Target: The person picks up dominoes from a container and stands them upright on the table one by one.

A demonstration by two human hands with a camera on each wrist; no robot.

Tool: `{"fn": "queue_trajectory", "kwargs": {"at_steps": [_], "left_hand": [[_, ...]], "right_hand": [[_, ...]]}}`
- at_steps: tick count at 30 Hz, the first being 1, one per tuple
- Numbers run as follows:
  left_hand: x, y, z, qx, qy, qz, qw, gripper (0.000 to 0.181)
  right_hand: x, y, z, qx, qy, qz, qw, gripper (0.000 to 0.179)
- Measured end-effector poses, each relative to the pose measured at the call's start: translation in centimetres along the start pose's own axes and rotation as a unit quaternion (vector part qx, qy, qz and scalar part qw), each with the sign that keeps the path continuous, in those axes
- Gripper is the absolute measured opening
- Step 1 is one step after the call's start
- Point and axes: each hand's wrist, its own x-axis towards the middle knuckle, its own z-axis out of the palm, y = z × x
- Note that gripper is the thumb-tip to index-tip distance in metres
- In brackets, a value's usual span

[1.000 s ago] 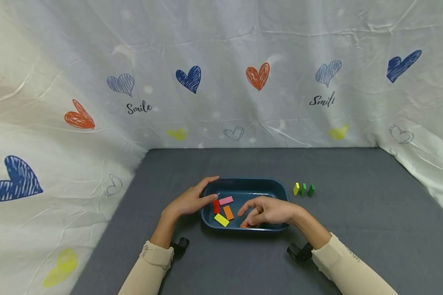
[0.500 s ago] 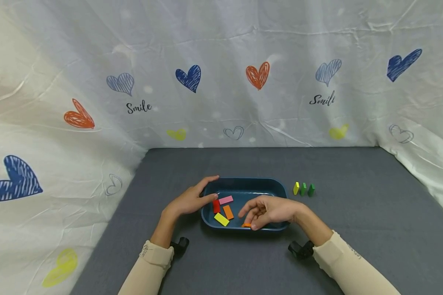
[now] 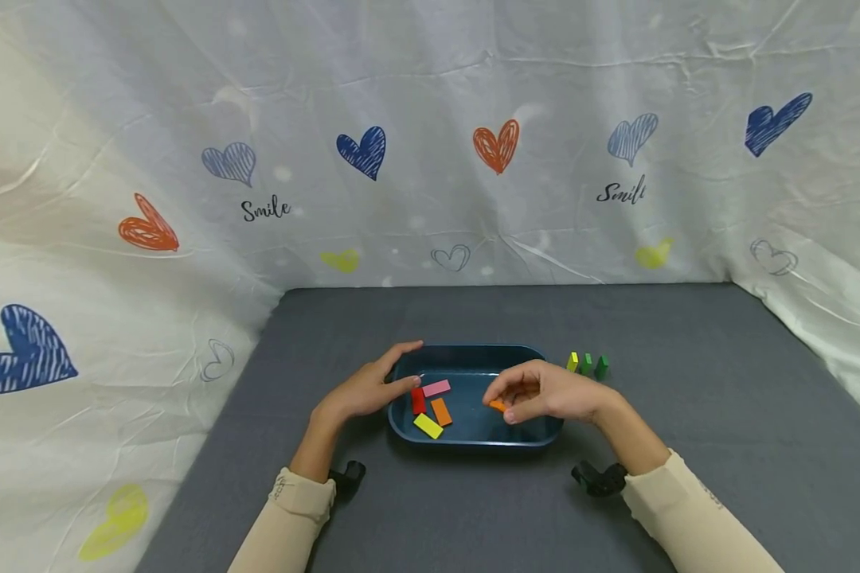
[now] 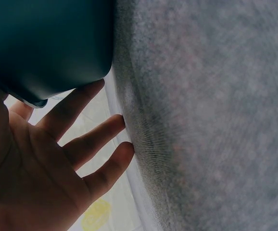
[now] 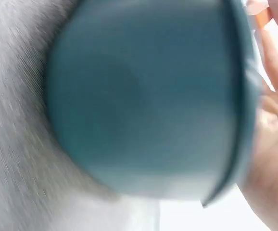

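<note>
In the head view, my right hand (image 3: 552, 394) pinches an orange block (image 3: 498, 405) between thumb and fingertips, above the right half of a dark blue tray (image 3: 473, 443). A bit of that block (image 5: 263, 18) shows in the right wrist view beyond the tray's wall. My left hand (image 3: 365, 390) holds the tray's left end, thumb over the rim and fingers along the outside. The left wrist view shows its lower fingers (image 4: 93, 139) spread, tips at the cloth. Inside the tray lie a red block (image 3: 419, 400), a pink block (image 3: 437, 388), another orange block (image 3: 441, 411) and a yellow block (image 3: 428, 426).
Right of the tray's far corner, a yellow block (image 3: 572, 362) and two green blocks (image 3: 601, 368) stand upright in a row. Grey cloth (image 3: 473, 517) covers the table. A white curtain (image 3: 430, 191) printed with hearts hangs behind and at the sides.
My right hand has taken hold of the orange block near the tray's front wall and lifted it up and to the right. My left hand stays at the tray's left end.
</note>
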Motion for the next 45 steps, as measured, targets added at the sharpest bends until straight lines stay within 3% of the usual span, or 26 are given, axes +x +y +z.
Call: {"fn": "queue_trajectory", "kwargs": {"at_steps": [5,9,15,20,23,29,36,45], "left_hand": [[-0.1,0.0,0.0,0.001,-0.001,0.001,1.0000,0.066],[-0.1,-0.1,0.0,0.001,-0.001,0.001,1.0000,0.066],[0.0,-0.1,0.0,0.004,-0.002,0.001,1.0000,0.066],[-0.1,0.0,0.0,0.003,-0.002,0.001,1.0000,0.066],[-0.1,0.1,-0.1,0.001,-0.003,0.002,1.0000,0.066],[0.1,-0.1,0.0,0.005,-0.005,-0.002,1.0000,0.066],[0.0,-0.1,0.1,0.004,-0.003,0.001,1.0000,0.067],[0.0,0.0,0.0,0.001,-0.004,-0.003,1.0000,0.066]], "right_hand": [[-2.7,-0.4,-1.9,0.016,0.082,-0.032,0.9960,0.031],[-5.2,-0.4,-3.5,0.006,0.157,-0.047,0.9865,0.032],[-8.5,0.2,-5.3,-0.041,0.294,-0.036,0.9541,0.031],[-10.4,1.7,-6.3,-0.017,0.361,-0.045,0.9315,0.031],[-11.2,2.7,-6.8,-0.018,0.383,-0.040,0.9228,0.032],[-12.4,4.8,-7.6,-0.081,0.404,0.048,0.9097,0.035],[-12.7,6.2,-8.5,-0.122,0.371,0.112,0.9135,0.049],[-12.2,6.4,-8.7,-0.144,0.358,0.142,0.9116,0.047]]}}
